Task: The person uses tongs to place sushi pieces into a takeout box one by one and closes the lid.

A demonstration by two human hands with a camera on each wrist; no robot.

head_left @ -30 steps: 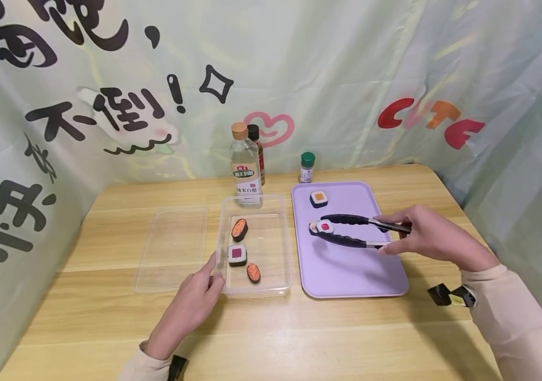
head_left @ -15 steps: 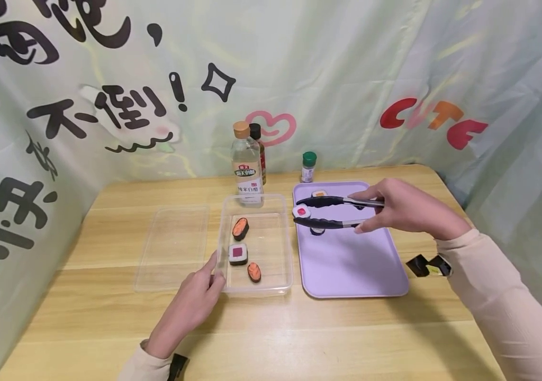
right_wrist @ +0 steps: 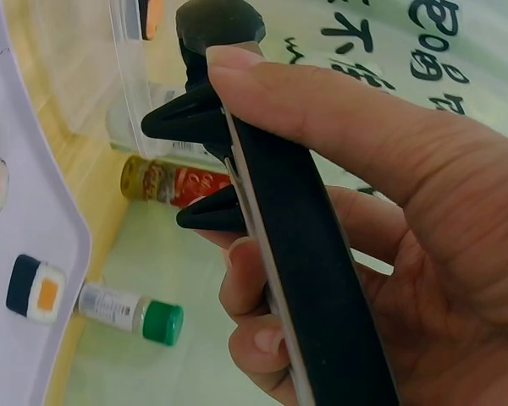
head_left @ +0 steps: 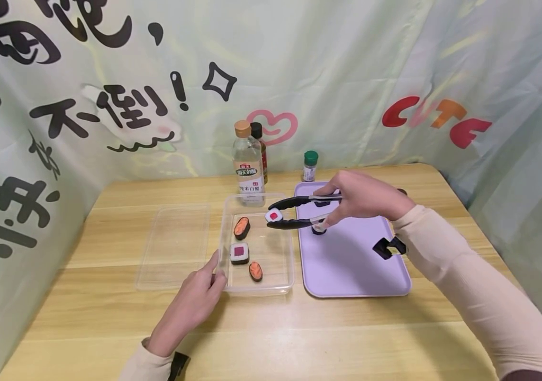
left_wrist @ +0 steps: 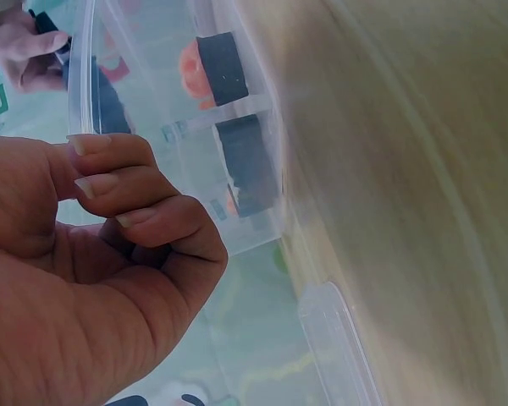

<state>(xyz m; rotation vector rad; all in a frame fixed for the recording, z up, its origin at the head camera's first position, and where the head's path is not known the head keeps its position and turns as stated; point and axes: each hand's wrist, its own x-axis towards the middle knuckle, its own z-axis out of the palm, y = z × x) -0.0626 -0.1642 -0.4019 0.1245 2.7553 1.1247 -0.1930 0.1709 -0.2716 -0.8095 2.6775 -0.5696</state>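
My right hand [head_left: 363,196] grips black-and-steel tongs [head_left: 295,202]. Between their tips sits a sushi roll with a pink-red centre [head_left: 273,215], held above the right side of a clear plastic container [head_left: 276,259]. At that container's left wall, my left hand [head_left: 199,293] pinches the rim with curled fingers, seen closer in the left wrist view. Inside lie two orange-topped sushi pieces [head_left: 241,227] and a square roll with a purple centre [head_left: 239,253]. On the lilac tray [head_left: 352,264] are a small sushi piece [head_left: 319,228] and an orange-centred roll [right_wrist: 46,292], mostly hidden in the head view.
A clear lid [head_left: 173,248] lies left of the container. Behind it stand a vinegar bottle [head_left: 249,169] and a darker bottle [head_left: 258,131]. A green-capped shaker [head_left: 310,165] stands behind the tray. A printed curtain [head_left: 347,79] hangs behind the table.
The right hand has carried the tongs and the pink-centred sushi roll leftward, from over the tray to over the container. The left hand has kept its place at the container.
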